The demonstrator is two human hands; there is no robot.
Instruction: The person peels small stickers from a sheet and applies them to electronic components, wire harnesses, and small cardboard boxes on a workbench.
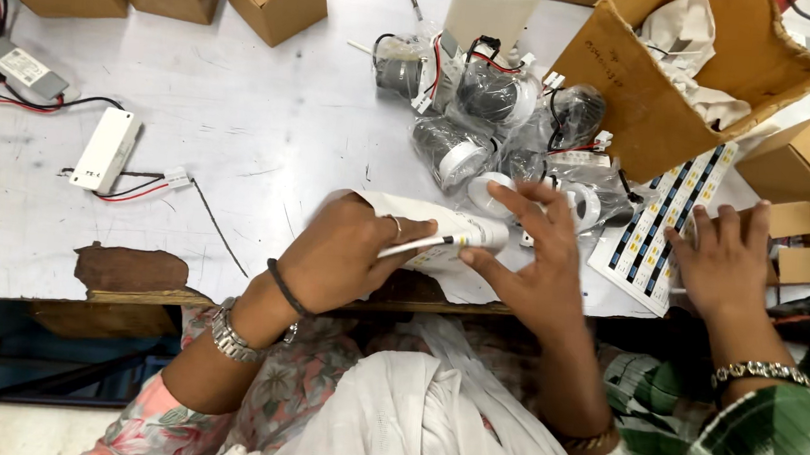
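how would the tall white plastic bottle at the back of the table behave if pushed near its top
The white bottle stands upright and looks tall for its width, so a push near the top would probably tip it rather than slide it. Its smooth round body suggests it would roll once down. How full or heavy it is cannot be told.

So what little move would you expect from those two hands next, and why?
Probably sliding the thin white stick further into the white sleeve. The left hand pinches the stick against it, and the right hand steadies the sleeve's end with spread fingers.

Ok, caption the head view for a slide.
Both hands, left and right, hold a white box beside bagged lamp parts.
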